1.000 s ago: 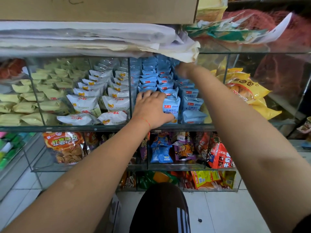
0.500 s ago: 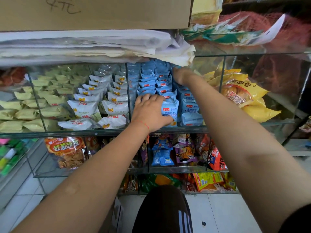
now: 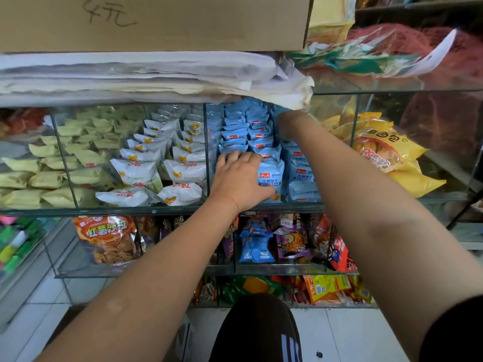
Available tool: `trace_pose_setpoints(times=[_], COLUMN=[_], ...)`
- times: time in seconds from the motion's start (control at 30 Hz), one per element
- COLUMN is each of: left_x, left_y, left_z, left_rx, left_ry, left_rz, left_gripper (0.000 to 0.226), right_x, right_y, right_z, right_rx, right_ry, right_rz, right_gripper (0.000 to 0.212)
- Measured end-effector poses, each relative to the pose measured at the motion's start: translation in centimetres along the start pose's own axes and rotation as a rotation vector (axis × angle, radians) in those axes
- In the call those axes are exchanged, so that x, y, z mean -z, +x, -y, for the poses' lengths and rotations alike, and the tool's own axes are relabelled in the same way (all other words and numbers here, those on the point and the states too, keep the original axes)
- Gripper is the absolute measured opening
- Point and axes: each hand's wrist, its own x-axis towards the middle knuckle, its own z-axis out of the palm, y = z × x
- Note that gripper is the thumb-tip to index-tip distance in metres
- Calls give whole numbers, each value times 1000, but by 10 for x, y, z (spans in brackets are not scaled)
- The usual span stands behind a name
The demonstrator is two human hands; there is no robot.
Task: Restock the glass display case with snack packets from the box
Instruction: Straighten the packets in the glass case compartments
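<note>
The glass display case point(image 3: 183, 209) has a middle compartment packed with rows of light blue snack packets point(image 3: 247, 131). My left hand point(image 3: 239, 178) lies flat over the front of the left blue row, its fingers pressing on the front packet point(image 3: 271, 176). My right hand point(image 3: 286, 124) reaches deep into the same compartment under the paper overhang; its fingers are hidden among the rear blue packets, so its grip cannot be seen. A cardboard box point(image 3: 156, 22) with handwriting sits on top of the case.
White packets point(image 3: 180, 168) fill the compartment to the left, pale yellow packets point(image 3: 52, 163) farther left, big yellow bags point(image 3: 386, 155) to the right. Folded paper sheets point(image 3: 156, 74) overhang the case top. Lower shelves hold mixed snacks point(image 3: 287, 241). My dark-clothed knee point(image 3: 256, 330) is below.
The view has shifted slightly, so the case sits lower in frame. Both hands stay in the blue compartment, the right hand still deep at the back.
</note>
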Motion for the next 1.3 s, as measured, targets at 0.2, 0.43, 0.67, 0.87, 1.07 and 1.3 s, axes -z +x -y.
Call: trace_pose_setpoints(times=[0.2, 0.43, 0.67, 0.87, 1.07, 1.3], left_x=[0, 1, -2, 1, 4, 3], left_y=[0, 0, 1, -1, -4, 15], left_z=[0, 1, 1, 3, -9, -26], left_rx=[-2, 2, 2, -39, -151, -5], left_ry=[4, -6, -16, -69, -158, -59], left_rz=[-1, 2, 0, -2, -40, 143], left_gripper=[74, 74, 72, 65, 63, 68], right_x=[2, 4, 8, 23, 23, 45], right_y=[1, 6, -25, -25, -61, -121], right_z=[-4, -6, -1, 0, -7, -24], right_rx=[65, 84, 53, 154, 223, 316], right_ry=[-108, -167, -177, -128, -140, -204], right_rz=[78, 119, 66, 60, 7, 270], right_gripper=[46, 48, 30, 45, 34, 50])
